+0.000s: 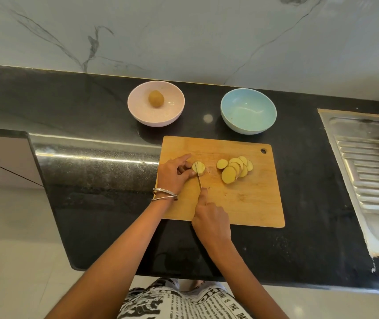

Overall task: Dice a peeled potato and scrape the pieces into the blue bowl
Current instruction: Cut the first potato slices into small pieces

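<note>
Pinching the last pale-yellow potato end piece (198, 168), the left hand (174, 174) should keep fingertips tucked back from the thin steel knife (199, 178), which the right hand (211, 218) grips. Cut round potato slices (234, 169) lie beside it on the wooden cutting board (248, 203); the empty blue bowl (248, 111) waits just beyond.

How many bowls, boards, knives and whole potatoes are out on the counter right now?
Bowls: 2, a pink bowl and a blue bowl
Cutting boards: 1, a wooden board
Knives: 1, a knife
Whole potatoes: 1, a potato in the pink bowl
Total: 5
</note>
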